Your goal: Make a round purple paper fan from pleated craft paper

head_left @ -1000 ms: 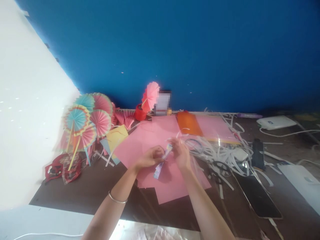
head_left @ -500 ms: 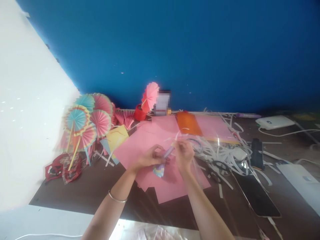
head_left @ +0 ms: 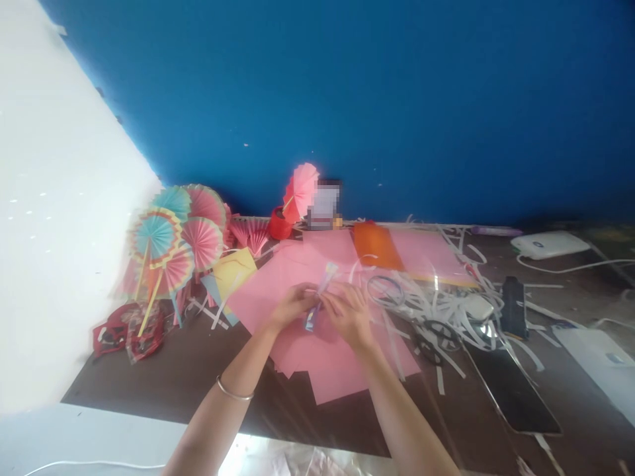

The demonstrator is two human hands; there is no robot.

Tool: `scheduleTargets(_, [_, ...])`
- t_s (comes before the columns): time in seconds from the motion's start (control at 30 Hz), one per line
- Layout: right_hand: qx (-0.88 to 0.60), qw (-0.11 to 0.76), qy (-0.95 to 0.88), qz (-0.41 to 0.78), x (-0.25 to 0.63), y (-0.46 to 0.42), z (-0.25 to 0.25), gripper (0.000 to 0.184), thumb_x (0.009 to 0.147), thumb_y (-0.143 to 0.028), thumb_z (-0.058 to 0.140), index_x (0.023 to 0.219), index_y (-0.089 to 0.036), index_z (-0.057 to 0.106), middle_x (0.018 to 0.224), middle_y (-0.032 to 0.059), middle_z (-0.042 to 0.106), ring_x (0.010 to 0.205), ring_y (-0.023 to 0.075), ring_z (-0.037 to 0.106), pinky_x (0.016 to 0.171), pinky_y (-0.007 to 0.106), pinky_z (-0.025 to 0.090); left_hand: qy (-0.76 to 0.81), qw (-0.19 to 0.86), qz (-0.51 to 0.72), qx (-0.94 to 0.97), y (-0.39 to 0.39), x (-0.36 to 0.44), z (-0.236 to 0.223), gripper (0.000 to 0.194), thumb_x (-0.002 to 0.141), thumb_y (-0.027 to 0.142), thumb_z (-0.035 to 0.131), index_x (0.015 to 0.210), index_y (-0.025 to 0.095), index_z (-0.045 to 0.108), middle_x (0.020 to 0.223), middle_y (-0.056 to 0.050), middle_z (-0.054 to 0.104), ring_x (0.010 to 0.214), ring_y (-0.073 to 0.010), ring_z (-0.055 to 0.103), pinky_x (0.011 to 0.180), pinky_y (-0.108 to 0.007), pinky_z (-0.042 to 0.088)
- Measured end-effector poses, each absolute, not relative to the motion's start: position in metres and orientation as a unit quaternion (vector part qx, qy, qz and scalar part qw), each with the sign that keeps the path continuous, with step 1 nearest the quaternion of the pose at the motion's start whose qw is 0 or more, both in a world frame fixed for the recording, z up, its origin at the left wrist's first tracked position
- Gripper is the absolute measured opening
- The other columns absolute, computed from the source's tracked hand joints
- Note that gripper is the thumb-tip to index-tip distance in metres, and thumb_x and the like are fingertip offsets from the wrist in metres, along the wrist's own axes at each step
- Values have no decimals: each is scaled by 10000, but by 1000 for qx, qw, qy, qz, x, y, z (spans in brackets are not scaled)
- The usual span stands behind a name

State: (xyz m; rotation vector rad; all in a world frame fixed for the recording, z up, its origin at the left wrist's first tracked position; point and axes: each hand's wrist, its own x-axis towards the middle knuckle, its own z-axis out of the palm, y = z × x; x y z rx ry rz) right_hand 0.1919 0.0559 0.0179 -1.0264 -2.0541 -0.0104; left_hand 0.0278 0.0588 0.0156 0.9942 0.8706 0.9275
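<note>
Both my hands meet over a spread of pink paper sheets [head_left: 342,360] on a dark table [head_left: 163,377]. My left hand [head_left: 294,305] and my right hand [head_left: 348,312] pinch a narrow folded strip of striped paper [head_left: 320,295] that points up and away from me. Its lower end sticks out between the two hands. A thin bangle [head_left: 233,394] circles my left wrist.
Finished paper fans [head_left: 171,241] on sticks lean at the left by the white wall. A red tape roll [head_left: 279,225] and a pink paper umbrella [head_left: 300,188] stand at the back. White paper strips [head_left: 436,301], scissors [head_left: 434,334], a phone [head_left: 516,390] and white devices lie right.
The folded strip was bent with a fanned lower end half a second ago; now it is held straighter and more upright, and my hands have closed together around it.
</note>
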Motion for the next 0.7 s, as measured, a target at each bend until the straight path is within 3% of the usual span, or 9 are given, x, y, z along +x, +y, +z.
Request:
scheduleTargets(0.23, [-404,417,-814,3,189,60,19,168,858,-183,511,852,-242,669,933,43,683,907,201,601,814,364,418,393,654,420,492,57,33,16,478,741,449,613,1084,118,578,750,-51,640,636,-116,566,601,-221,417])
scheduleTargets(0.7, [-421,428,-798,54,187,65,14,189,842,-234,517,895,-273,694,892,36,706,897,233,626,820,431,454,375,618,430,541,56,34,10,440,793,421,561,1117,123,564,966,-114,654,854,-185,611,747,-276,455])
